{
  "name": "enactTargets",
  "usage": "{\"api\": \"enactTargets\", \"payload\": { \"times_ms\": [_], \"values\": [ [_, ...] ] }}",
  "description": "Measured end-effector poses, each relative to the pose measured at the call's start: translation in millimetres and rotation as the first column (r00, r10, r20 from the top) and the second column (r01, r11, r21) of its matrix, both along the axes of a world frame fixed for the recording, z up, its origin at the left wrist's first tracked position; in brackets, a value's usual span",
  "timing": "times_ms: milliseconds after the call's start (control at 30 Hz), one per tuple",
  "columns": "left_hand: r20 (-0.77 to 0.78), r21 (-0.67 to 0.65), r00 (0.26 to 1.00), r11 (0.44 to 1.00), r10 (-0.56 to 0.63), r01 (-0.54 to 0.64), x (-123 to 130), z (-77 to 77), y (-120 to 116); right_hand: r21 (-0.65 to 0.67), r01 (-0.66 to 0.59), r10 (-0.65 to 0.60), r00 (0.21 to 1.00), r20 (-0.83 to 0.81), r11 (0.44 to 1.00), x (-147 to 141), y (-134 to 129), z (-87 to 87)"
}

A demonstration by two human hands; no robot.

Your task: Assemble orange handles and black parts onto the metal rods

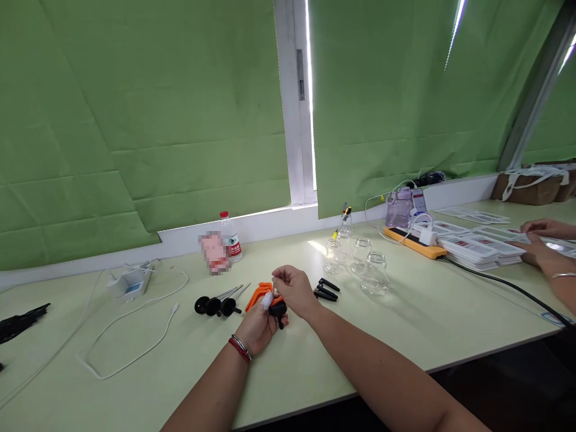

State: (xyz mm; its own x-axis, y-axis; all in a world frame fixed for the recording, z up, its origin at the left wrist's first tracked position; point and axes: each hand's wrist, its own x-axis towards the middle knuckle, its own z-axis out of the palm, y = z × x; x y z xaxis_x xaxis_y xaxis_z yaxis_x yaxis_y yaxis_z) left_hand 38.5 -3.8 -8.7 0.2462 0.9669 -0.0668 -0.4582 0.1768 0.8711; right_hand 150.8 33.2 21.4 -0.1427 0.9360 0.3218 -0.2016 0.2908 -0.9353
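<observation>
A person's left hand (263, 327) grips a black-and-orange piece (278, 308) above a pale green table (180, 360); the right hand (292, 291) pinches a thin metal rod (274, 285) over it — black parts with rods (212, 306) lie just beside, glass jars (375, 276) farther right.

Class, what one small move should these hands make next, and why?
Perhaps hold the left hand steady while the right hand guides the slim metal rod: the right fingers pinch it close to the black part that the left hand grips.
</observation>
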Motion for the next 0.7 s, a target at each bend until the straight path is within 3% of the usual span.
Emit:
{"api": "enactTargets", "payload": {
  "times_ms": [400, 700],
  "values": [
    [0.002, 0.020, 1.000, 1.000, 0.004, -0.004, -0.6, -0.5, -0.6, 0.122, 0.009, -0.035, 0.976, 0.214, 0.993, 9.4, 1.7, -5.6],
    [-0.009, 0.049, 1.000, 0.999, -0.003, 0.004, 0.0, 2.0, -2.6, 0.119, -0.033, -0.013, 0.932, 0.361, 0.992, 12.0, -2.0, -7.4]
  ]
}}
